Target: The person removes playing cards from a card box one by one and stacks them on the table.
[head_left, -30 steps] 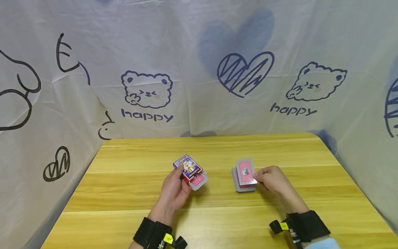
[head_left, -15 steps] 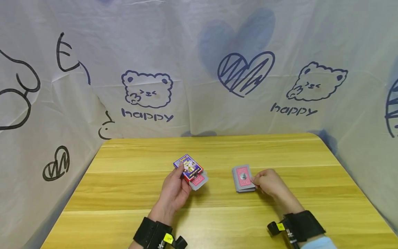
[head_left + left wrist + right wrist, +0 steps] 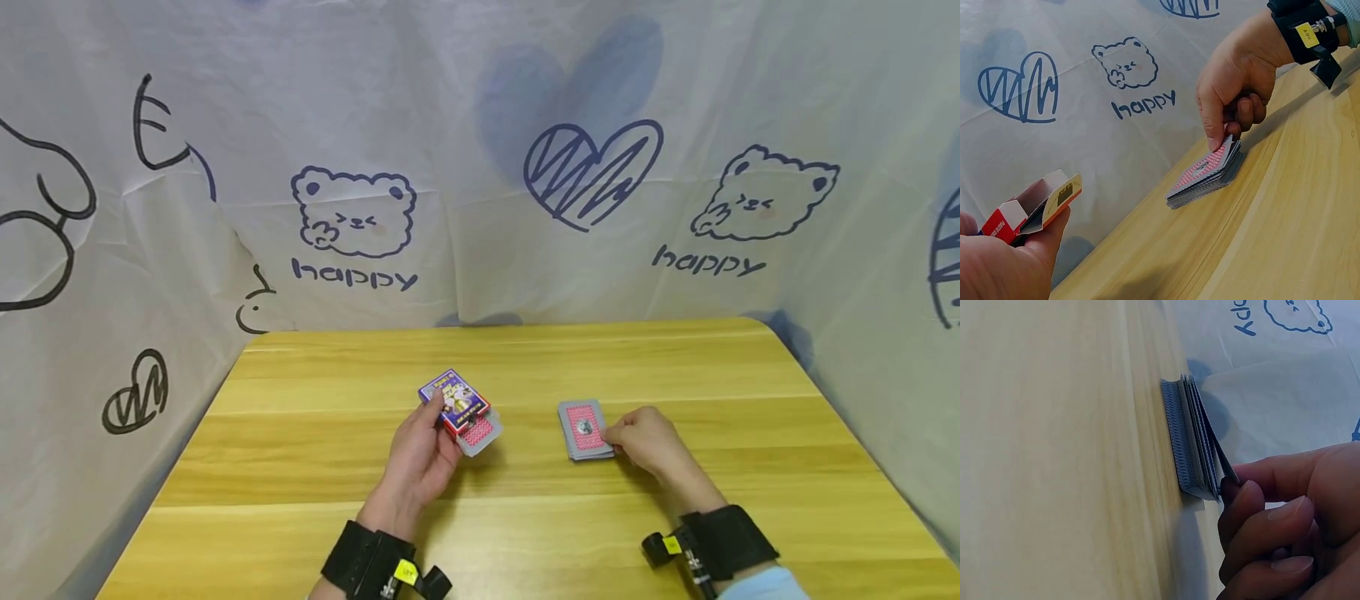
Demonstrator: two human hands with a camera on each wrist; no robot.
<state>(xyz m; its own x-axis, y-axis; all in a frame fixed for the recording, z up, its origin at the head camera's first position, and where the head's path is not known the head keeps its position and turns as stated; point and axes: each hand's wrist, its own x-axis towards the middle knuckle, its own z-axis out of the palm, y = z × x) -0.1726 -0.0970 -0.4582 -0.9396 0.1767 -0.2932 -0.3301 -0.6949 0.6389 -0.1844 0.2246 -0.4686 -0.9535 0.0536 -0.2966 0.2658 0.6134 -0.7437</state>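
Cards (image 3: 584, 429) sit stacked face down on the wooden table (image 3: 300, 467), right hand (image 3: 647, 442) pinching the deck's near edge with curled fingers, left hand (image 3: 420, 458) gripping the opened card box (image 3: 457, 406) just off the table; boxing looks not yet begun.

Red-backed card deck (image 3: 585, 430) stacked on table, open card box (image 3: 456, 404) apparently empty

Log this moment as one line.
left hand: holds open card box | right hand: fingertips lifting near edge of card stack | stack on table
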